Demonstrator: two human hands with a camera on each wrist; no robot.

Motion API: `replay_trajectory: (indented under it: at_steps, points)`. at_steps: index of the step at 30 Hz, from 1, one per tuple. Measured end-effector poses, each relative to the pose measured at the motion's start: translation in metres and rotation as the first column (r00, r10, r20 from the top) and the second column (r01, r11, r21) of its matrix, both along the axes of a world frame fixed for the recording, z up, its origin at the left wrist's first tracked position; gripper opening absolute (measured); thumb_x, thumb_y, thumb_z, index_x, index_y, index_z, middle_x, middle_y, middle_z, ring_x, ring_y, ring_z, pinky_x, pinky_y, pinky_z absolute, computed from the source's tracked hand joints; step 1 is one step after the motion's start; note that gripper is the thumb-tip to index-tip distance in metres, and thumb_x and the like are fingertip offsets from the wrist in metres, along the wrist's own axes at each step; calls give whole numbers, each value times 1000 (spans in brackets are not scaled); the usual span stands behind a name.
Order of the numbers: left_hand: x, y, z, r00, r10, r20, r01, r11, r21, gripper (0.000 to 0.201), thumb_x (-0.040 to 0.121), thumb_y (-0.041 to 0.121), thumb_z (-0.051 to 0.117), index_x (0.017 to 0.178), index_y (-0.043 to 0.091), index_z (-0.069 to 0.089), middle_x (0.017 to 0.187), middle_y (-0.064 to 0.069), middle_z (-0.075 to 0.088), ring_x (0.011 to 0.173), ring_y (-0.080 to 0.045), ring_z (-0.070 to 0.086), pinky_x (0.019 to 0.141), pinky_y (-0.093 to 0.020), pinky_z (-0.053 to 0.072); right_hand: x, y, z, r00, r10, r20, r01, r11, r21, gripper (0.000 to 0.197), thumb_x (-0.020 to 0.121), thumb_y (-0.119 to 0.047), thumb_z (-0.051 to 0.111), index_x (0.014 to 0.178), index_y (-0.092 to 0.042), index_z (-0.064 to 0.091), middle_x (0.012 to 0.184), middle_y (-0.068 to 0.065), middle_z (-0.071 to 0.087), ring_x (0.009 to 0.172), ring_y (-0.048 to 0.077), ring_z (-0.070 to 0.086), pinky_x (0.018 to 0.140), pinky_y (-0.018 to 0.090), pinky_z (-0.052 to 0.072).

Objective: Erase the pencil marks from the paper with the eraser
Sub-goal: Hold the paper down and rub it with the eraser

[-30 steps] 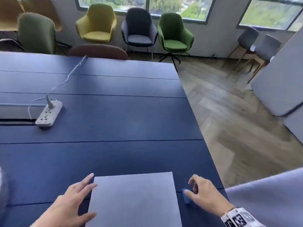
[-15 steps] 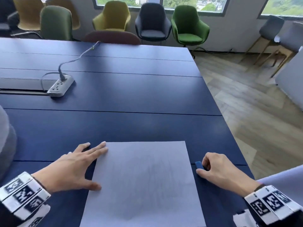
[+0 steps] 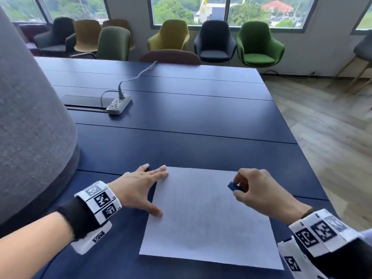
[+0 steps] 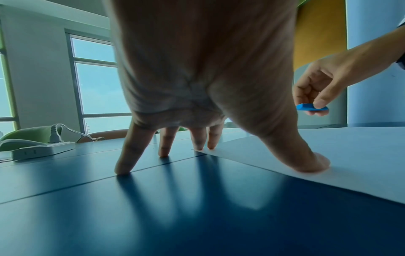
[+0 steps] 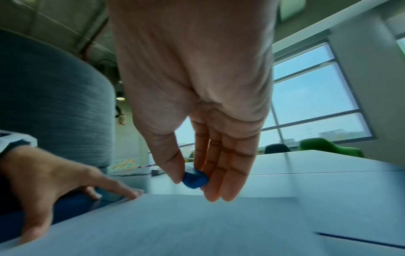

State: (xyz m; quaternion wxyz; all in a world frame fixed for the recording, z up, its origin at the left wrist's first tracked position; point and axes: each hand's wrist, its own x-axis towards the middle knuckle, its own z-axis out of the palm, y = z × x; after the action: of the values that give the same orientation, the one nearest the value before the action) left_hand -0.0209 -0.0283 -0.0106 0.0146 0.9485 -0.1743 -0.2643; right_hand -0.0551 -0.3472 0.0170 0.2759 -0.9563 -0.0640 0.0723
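A white sheet of paper [image 3: 207, 216] with faint grey pencil shading lies on the dark blue table [image 3: 181, 117] near its front edge. My left hand [image 3: 141, 190] lies flat with spread fingers, the thumb and two fingertips pressing the paper's left edge [image 4: 285, 155]. My right hand [image 3: 255, 190] hovers over the paper's far right corner and pinches a small blue eraser [image 3: 234, 186] between thumb and fingers. The eraser [image 5: 195, 178] is lifted clear of the sheet and also shows in the left wrist view [image 4: 311, 107].
A white power strip [image 3: 118, 103] with its cable lies further back on the table, beside a cable hatch [image 3: 84, 101]. A tall grey upholstered chair back [image 3: 30, 127] stands close on the left. Chairs [image 3: 257, 43] line the far wall. The table's right edge drops to wooden floor [image 3: 332, 137].
My right hand picked the eraser up off the table beside the paper and carried it over the sheet's far right corner. The left hand stayed pressed on the left edge. The head view tilted.
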Motion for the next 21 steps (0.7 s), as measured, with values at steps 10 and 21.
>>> replay_trajectory:
  at_steps: [10, 21]
  points:
    - [-7, 0, 4, 999, -33, -1, 33, 999, 29, 123, 61, 77, 71, 155, 38, 2, 158, 30, -10, 150, -20, -5, 112, -53, 25, 18, 79, -21, 982, 188, -16, -189, 982, -25, 12, 83, -17, 60, 91, -11, 66, 88, -2, 68, 78, 19, 64, 74, 36, 56]
    - [-2, 8, 1, 996, -86, 26, 85, 996, 23, 127, 59, 77, 72, 155, 36, -1, 159, 27, -9, 150, -21, -1, 109, -48, 25, 50, 127, -33, 982, 191, 3, -190, 981, 48, 17, 76, -13, 73, 92, -19, 71, 85, 0, 69, 78, 18, 65, 75, 29, 55]
